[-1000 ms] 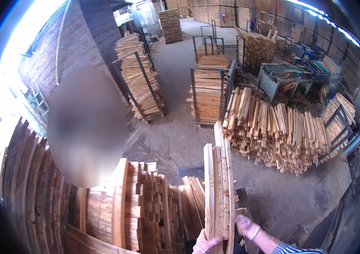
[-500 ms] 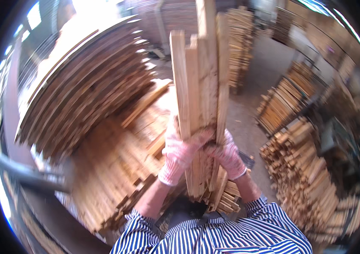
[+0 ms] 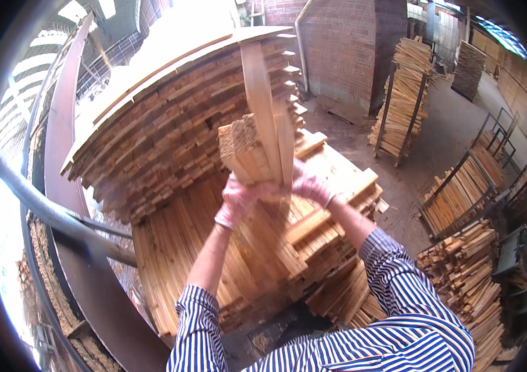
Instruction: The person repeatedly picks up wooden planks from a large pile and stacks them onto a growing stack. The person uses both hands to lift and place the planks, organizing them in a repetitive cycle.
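Note:
Between my two gloved hands is a bundle of wooden strips (image 3: 268, 118), held out in front of me over a pile of boards. One strip sticks up well past the others, and the far ends are smeared by motion. My left hand (image 3: 237, 199), in a pink-and-white knit glove, is closed on the left side of the bundle. On its right side my right hand (image 3: 313, 185) grips it in a matching glove; some fingers are hidden behind the wood. Under the bundle lies a layer of flat boards (image 3: 176, 248), with several loose boards on its right part.
A tall stack of layered boards (image 3: 170, 142) rises behind the pile. A grey pipe (image 3: 59, 211) and a brown steel beam (image 3: 68, 161) run along the left. Racked strips (image 3: 399, 99) stand by a brick wall (image 3: 341, 56); more wood is heaped (image 3: 468, 266) at right.
My hands have carried the strips forward and left, from close to my body to above the board pile. The view has shifted toward the stack, and the bundle now tilts away from me.

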`<state>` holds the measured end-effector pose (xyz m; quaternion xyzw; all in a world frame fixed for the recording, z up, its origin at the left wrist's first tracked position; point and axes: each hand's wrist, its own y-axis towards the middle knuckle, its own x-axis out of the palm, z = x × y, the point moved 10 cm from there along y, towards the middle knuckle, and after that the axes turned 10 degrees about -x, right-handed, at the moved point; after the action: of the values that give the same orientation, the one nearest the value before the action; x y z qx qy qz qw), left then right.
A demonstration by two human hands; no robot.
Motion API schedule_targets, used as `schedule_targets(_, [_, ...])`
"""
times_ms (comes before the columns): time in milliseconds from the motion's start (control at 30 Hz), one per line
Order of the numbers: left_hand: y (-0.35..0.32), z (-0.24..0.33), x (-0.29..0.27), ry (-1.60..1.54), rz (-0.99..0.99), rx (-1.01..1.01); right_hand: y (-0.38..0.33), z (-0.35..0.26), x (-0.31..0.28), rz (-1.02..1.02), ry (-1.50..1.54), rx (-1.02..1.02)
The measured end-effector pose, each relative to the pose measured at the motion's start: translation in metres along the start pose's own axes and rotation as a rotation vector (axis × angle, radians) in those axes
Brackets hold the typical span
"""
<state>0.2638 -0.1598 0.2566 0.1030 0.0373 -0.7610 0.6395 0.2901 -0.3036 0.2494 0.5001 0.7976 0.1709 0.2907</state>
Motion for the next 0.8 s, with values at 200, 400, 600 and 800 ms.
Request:
schedule_targets(200, [0.04, -0.026, -0.007, -0.33, 0.042, 0.184, 0.005, 0.081, -0.006, -0.044, -0.08, 0.061])
schedule_targets(400, [0.028, -0.022, -0.073, -0.845, 0.033, 0.092, 0.037, -0.055, 0.033, -0.28, -0.558, 0.121])
schedule_targets(600, [-0.037, -0.121, -0.063, -1.015, 0.174, -0.087, -0.032, 0.008, 0.068, -0.231, -0.187, 0.359])
schedule_targets(800, [-0.083, -0.181, -0.038, -1.377, -0.156, -0.279, -0.055, 0.128, 0.063, -0.24, -0.518, 0.693])
